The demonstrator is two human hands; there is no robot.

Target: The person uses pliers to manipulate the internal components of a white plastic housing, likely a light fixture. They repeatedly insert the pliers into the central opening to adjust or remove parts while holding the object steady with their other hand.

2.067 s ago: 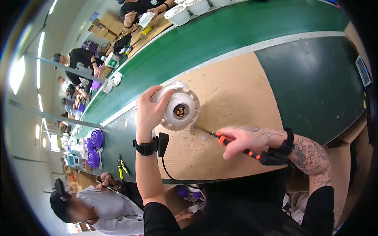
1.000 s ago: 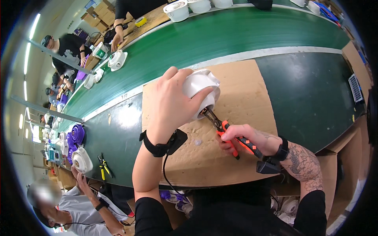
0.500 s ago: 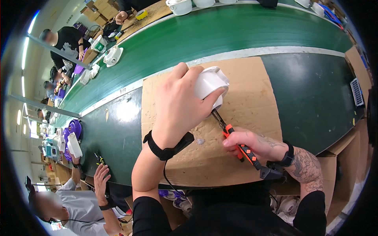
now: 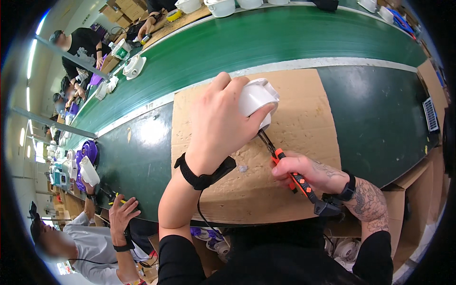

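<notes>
My left hand (image 4: pixel 221 121) is closed around a white plastic housing (image 4: pixel 259 99), tilted above the cardboard sheet (image 4: pixel 304 142). My fingers hide much of the housing's left side. In my right hand (image 4: pixel 299 171) I grip pliers (image 4: pixel 297 179) with orange and black handles. Their dark jaws reach up to the lower edge of the housing; whether they pinch a part there is hidden. A small greyish scrap (image 4: pixel 243 168) lies on the cardboard below my left hand.
A green conveyor belt (image 4: pixel 285 35) runs beyond the table (image 4: pixel 375 109), carrying white housings (image 4: pixel 221 7). At left, a co-worker's hand (image 4: pixel 122 216) holds yellow-handled pliers near purple parts (image 4: pixel 89 152). A cardboard box (image 4: pixel 418 190) stands at right; a bin of parts sits below the table edge.
My hands, the housing and the pliers have shifted only slightly, with both grips kept. The co-worker at left has picked up the yellow-handled pliers from the table.
</notes>
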